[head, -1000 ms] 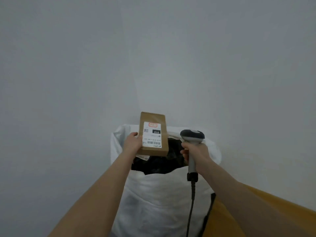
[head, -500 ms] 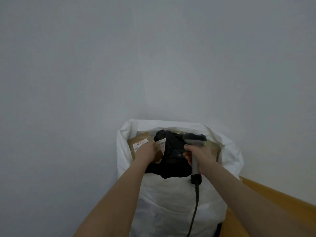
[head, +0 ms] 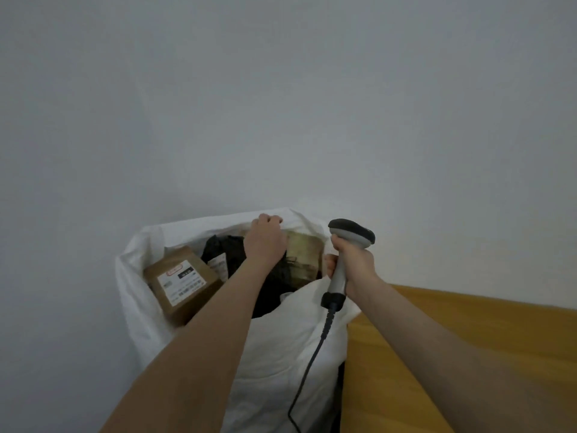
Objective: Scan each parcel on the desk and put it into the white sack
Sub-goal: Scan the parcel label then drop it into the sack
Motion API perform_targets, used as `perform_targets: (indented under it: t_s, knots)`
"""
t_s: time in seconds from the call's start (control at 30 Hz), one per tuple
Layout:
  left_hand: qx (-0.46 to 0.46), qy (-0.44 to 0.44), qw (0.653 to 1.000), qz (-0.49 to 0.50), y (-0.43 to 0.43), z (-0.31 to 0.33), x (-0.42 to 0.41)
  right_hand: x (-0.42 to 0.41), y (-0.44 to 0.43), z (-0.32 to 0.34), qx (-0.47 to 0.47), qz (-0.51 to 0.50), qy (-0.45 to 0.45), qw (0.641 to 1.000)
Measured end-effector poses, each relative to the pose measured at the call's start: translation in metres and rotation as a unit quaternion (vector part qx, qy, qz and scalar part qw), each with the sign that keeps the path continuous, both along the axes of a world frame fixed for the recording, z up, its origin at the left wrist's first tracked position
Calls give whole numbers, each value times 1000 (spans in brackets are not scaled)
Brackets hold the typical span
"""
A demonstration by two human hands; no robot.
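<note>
The white sack (head: 281, 354) stands open below me against the wall. A brown cardboard parcel (head: 182, 282) with a white label lies inside it at the left, with no hand on it. Beside it are a black bagged parcel (head: 224, 254) and a tan one (head: 301, 257). My left hand (head: 265, 239) reaches across the sack's mouth and its curled fingers grip the far rim. My right hand (head: 352, 265) holds the grey barcode scanner (head: 351, 235) upright over the sack's right edge, its cable hanging down.
The yellow-brown desk (head: 452, 354) runs along the lower right, touching the sack. A plain grey-white wall (head: 281, 104) fills the rest of the view behind the sack.
My left hand lowered the brown parcel into the sack, let it go at the left side and moved to the far rim. The scanner stayed in my right hand.
</note>
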State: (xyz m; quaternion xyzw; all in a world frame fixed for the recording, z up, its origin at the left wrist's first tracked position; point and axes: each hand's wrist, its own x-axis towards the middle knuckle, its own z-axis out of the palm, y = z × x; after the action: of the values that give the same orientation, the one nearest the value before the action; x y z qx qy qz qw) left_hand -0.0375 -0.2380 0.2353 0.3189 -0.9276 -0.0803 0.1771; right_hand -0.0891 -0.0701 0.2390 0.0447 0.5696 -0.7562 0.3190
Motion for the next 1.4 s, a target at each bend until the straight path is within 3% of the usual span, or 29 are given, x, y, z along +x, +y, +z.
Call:
perform_targets:
  t_s: [0.1, 0.3, 0.5, 0.77, 0.9, 1.17, 1.3, 1.4]
  knots:
    - [-27, -15, 995, -94, 56, 0, -42, -19, 58, -6, 9, -70, -24, 997]
    - [6, -119, 962, -246, 188, -28, -106, -49, 196, -36, 0, -207, -72, 976]
    - [24, -209, 920, -331, 351, -56, -145, -54, 361, -61, -20, -324, -103, 940]
    - [10, -255, 867, -427, 592, -75, -178, -58, 586, -87, 31, -447, -144, 882]
    - [17, -272, 847, -457, 678, -91, -189, -66, 664, -98, 46, -483, -162, 859]
    - [71, -278, 839, -463, 780, -117, -250, -125, 755, -112, 55, -521, -155, 837]
    - [170, -248, 851, -431, 815, -133, -308, -180, 784, -124, 60, -529, -145, 834]
    - [302, -227, 835, -400, 838, -144, -356, -225, 802, -137, 64, -521, -155, 837]
